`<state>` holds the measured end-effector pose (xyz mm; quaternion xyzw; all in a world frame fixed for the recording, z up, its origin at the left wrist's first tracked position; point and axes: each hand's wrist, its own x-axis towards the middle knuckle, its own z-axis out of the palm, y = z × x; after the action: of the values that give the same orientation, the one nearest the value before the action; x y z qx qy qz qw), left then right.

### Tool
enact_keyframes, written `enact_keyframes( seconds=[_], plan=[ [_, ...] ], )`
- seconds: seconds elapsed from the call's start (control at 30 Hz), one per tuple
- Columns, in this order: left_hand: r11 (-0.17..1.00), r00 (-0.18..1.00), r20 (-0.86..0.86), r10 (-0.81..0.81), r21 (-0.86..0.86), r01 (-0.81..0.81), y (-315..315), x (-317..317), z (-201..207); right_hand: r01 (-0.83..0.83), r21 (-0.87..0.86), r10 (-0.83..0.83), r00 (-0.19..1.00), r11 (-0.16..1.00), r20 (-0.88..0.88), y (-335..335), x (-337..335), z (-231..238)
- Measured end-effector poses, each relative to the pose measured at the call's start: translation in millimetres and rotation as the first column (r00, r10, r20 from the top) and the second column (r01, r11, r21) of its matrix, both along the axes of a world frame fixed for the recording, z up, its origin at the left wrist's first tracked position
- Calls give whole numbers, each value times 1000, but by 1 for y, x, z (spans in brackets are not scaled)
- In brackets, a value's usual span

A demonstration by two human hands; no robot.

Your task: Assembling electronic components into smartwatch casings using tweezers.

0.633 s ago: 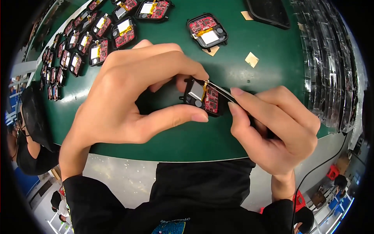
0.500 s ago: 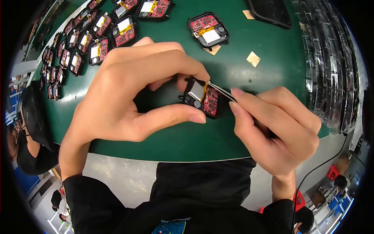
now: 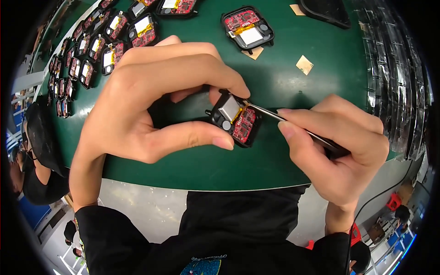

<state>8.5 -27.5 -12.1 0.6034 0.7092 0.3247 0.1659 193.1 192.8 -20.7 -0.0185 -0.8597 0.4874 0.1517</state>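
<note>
Between the thumb and fingers of my left hand [image 3: 151,98] is a small black device housing [image 3: 245,123], tilted, with a red circuit board, a silver battery and a yellow flex strip inside. My right hand [image 3: 339,149] pinches a pair of dark metal tweezers [image 3: 270,113]. Their tips meet the upper edge of the housing, by the yellow strip and close to my left index fingertip. Exactly what the tips touch is too small to tell. Beyond my hands, another open housing [image 3: 248,28] with a red board and white battery lies on the green table.
Rows of similar open housings [image 3: 96,48] cover the table's far left. Small tan square pieces [image 3: 304,65] and a black tray [image 3: 325,11] lie at the far right. Stacked clear plastic trays [image 3: 394,87] line the right edge. A person in dark clothing [image 3: 41,151] sits at the left.
The held housing has turned slightly and shifted a little down and left. My right hand has moved a little right and down, showing more of the tweezers, whose tips remain at the housing.
</note>
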Motion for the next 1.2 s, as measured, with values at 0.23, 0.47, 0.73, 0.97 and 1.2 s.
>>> enact_keyframes(
  seconds=[0.23, 0.47, 0.73, 0.97, 1.2],
  plan=[
    [1000, 1000, -14, -7, 16, 7, 2, -2, -1, 9, -7, -9, 1000, 1000, -9, -1, -1, -1],
    [995, 998, -38, -56, 77, 58, 2, 3, -4, -8, 24, 9, 999, 1000, -38, -3, 3, -2],
    [997, 997, -59, -44, 55, 47, 3, 4, 2, -22, 131, 37, 993, 991, -114, -3, 5, -5],
    [1000, 998, -68, -16, -13, 15, 4, 2, 11, 73, 95, -60, 989, 993, -133, 3, 4, 5],
    [997, 978, -207, -33, 67, 48, 12, 15, 9, 160, -168, -189, 966, 973, -174, 1, 12, 1]
  ],
)
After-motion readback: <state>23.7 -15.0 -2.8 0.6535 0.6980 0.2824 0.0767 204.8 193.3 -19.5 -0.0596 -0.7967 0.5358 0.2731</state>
